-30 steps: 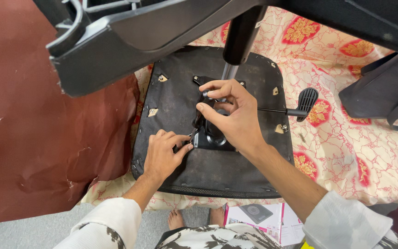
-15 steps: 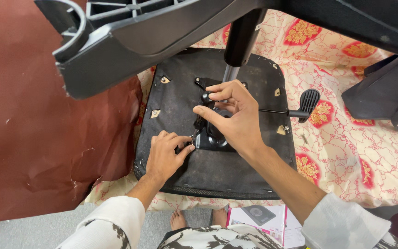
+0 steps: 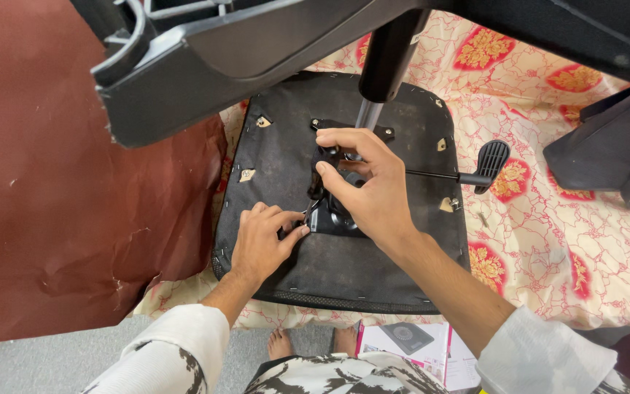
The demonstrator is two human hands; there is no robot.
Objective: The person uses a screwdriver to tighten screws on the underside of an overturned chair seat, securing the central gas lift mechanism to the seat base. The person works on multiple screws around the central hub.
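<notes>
**A:** So, what's going on here? Looks like an office chair flipped over.

**B:** Yep. The seat pan (image 3: 278, 168) lies upside down on a floral cloth (image 3: 548, 219) on the floor, black fabric underside facing up, staples round the edge. The black metal tilt mechanism (image 3: 329, 215) sits in the middle of it, with the gas column (image 3: 384, 66) rising from it toward the camera.

**A:** And the hands?

**B:** Right hand (image 3: 370, 182) is on top of the mechanism, grip wrapped over its upper part, thumb and fingers curled around it just below the column. Left hand (image 3: 260, 241) rests on the seat pan just beside the mechanism's lower left corner, fingertips pinched narrow on something small there. Can't tell what, it's hidden.

**A:** That lever sticking out?

**B:** Thin rod with a black paddle handle (image 3: 491, 160), pointing off to the right over the cloth, untouched.

**A:** Anything else around?

**B:** The chair base (image 3: 205, 66) looms close overhead, a reddish-brown sheet (image 3: 74, 219) lies left, another black chair part (image 3: 614, 153) lies far right, and a white-and-pink box (image 3: 417, 343) sits near the person's bare feet.
</notes>
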